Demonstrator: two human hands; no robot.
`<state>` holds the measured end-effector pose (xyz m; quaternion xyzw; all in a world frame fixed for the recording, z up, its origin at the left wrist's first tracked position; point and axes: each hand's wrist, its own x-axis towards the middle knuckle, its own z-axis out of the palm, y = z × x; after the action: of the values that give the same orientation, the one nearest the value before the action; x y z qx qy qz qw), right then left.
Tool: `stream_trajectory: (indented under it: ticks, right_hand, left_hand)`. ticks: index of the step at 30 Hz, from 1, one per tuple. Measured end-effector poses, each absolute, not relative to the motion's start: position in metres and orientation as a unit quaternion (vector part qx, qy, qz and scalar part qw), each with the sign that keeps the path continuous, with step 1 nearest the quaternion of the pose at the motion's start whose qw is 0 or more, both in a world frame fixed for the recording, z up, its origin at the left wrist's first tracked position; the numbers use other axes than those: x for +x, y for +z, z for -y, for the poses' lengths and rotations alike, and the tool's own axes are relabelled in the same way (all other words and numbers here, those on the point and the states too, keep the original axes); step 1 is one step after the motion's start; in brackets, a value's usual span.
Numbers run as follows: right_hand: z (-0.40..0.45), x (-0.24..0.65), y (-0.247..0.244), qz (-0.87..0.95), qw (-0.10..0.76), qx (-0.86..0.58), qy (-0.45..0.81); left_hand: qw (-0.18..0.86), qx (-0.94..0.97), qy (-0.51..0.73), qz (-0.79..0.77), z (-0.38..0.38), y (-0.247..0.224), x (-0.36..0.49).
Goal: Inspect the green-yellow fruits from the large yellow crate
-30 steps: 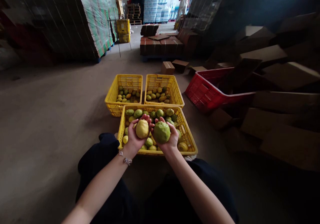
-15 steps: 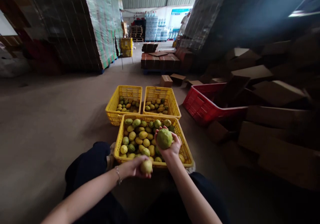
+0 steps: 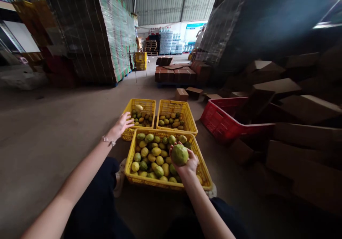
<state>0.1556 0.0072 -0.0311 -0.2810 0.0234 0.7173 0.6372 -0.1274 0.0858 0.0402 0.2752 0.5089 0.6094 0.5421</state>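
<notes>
Left hand (image 3: 123,124), fingers spread, nothing held: a pale fruit (image 3: 139,108) is seen apart at one o'clock, within or above the eleven-o'clock crate (image 3: 128,135), long axis roughly nine-to-three. In the farther right hand (image 3: 191,163), a green fruit (image 3: 179,155) is cupped.

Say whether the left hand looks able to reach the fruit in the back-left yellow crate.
Probably yes: the open left hand is by that crate, whose uncovered top leaves the fruit accessible.

We see the grey floor (image 3: 80,114) carrying three yellow crates (image 3: 168,184) close together, a red crate (image 3: 217,123) and small cardboard boxes (image 3: 181,95).
</notes>
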Motion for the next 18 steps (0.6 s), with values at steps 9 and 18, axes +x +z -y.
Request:
stream_trajectory:
  ticks: [9, 18]
  right_hand:
    - [-0.001, 0.141, -0.046, -0.031, 0.568, -0.367, 0.736]
    - [0.042, 0.109, -0.135, 0.062, 0.383, -0.448, 0.805]
  left_hand:
    - [0.398, 0.710, 0.012, -0.581, 0.007, -0.059, -0.081]
    - [0.312, 0.776, 0.048, -0.545, 0.016, -0.052, -0.100]
